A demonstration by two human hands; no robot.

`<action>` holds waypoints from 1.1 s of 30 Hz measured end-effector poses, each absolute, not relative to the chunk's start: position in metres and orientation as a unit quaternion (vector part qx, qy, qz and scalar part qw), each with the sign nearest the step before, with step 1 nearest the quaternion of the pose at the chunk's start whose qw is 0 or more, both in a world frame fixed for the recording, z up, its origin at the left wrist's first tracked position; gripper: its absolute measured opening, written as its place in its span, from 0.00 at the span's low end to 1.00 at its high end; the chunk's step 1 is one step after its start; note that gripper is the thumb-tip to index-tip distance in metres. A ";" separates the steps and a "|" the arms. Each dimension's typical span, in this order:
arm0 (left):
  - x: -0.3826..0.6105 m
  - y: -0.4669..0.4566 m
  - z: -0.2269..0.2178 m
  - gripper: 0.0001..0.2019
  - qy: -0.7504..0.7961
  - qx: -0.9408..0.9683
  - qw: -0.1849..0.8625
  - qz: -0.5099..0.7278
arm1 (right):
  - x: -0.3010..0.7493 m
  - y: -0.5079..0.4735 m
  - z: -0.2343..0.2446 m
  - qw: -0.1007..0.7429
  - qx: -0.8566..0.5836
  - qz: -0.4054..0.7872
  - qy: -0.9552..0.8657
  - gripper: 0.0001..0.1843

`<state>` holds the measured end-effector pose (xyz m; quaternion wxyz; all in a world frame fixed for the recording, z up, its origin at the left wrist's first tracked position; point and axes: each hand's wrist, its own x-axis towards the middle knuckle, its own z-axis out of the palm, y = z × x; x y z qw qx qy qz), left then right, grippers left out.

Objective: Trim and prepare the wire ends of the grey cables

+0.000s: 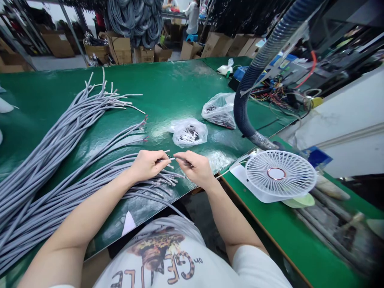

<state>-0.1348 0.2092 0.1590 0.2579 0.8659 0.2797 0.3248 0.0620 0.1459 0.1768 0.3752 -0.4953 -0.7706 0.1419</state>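
Note:
My left hand [148, 164] is closed in a pinch on the end of a grey cable [170, 159] just above the green table [168, 88]. My right hand [195, 167] faces it, fingers pinched on a small dark part at the cable's tip. Under both hands lie several more grey cables [60, 188] with their ends near the table's front edge. A larger bundle of grey cables [69, 124] fans out to the left.
Two clear plastic bags of small dark parts [189, 133] [220, 111] lie beyond my hands. A white fan [280, 175] lies flat on the right. A ribbed hose [255, 76] curves down behind it. Cardboard boxes [120, 48] and people stand far back.

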 end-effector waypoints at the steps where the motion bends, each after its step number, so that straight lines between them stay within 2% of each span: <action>1: -0.135 0.209 0.159 0.11 0.278 0.868 0.258 0.321 | 0.063 0.147 0.177 0.352 -0.478 0.118 -0.796 0.12; 6: -0.136 0.210 0.163 0.11 0.272 0.874 0.273 0.298 | 0.066 0.151 0.181 0.244 -0.451 0.012 -0.858 0.15; 10: -0.137 0.210 0.166 0.10 0.268 0.873 0.297 0.280 | 0.067 0.155 0.187 0.212 -0.444 0.025 -0.870 0.13; 16: -0.137 0.213 0.167 0.12 0.252 0.871 0.316 0.279 | 0.068 0.166 0.182 0.279 -0.451 0.241 -0.813 0.07; 23: -0.137 0.216 0.162 0.12 0.267 0.850 0.304 0.336 | 0.044 0.163 0.157 0.434 -0.417 0.607 -0.519 0.15; 26: -0.135 0.216 0.164 0.13 0.284 0.829 0.311 0.369 | 0.033 0.157 0.160 0.465 -0.388 0.675 -0.422 0.16; 29: -0.136 0.217 0.167 0.15 0.296 0.817 0.335 0.364 | 0.033 0.154 0.168 0.509 -0.430 0.601 -0.442 0.14; 31: -0.137 0.218 0.168 0.16 0.304 0.811 0.358 0.347 | 0.040 0.153 0.171 0.529 -0.489 0.464 -0.515 0.12; 33: -0.138 0.219 0.167 0.16 0.305 0.808 0.380 0.332 | 0.051 0.154 0.173 0.502 -0.524 0.318 -0.610 0.11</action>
